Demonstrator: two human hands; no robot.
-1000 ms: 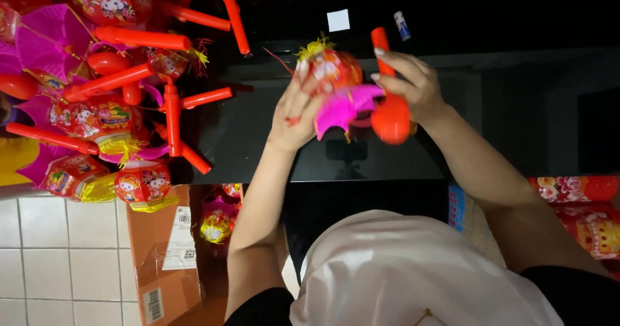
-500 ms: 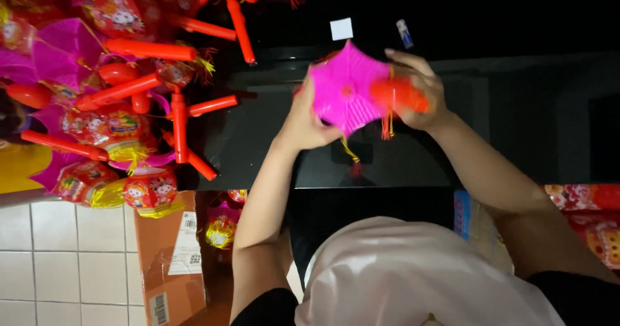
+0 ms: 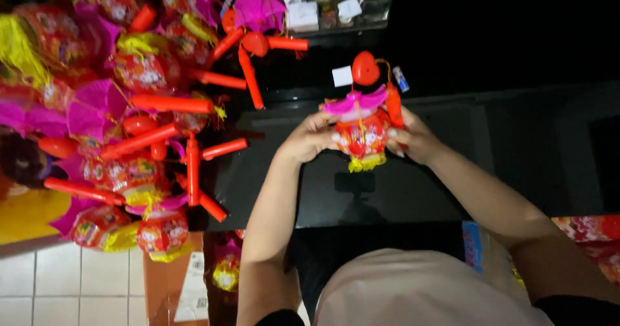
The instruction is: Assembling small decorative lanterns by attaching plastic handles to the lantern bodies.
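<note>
I hold a small toy lantern (image 3: pixel 361 132) over a dark tabletop (image 3: pixel 387 190). It has a round red body, a pink pleated top, a yellow fringe at the bottom and a red handle with a heart-shaped end. My left hand (image 3: pixel 309 139) grips its left side. On its right side my right hand (image 3: pixel 413 139) holds the body together with the red handle stick. The lantern stands upright between both hands.
A large heap of similar lanterns (image 3: pixel 129 106) with red handles and pink tops covers the left of the table. A brown cardboard box (image 3: pixel 174 281) stands on the white tiled floor (image 3: pixel 64 281) below. Small white cards (image 3: pixel 342 76) lie farther back.
The lantern was turned from showing its pink top to standing upright with its red body facing me. Both hands shifted down its sides, and the view moved closer.
</note>
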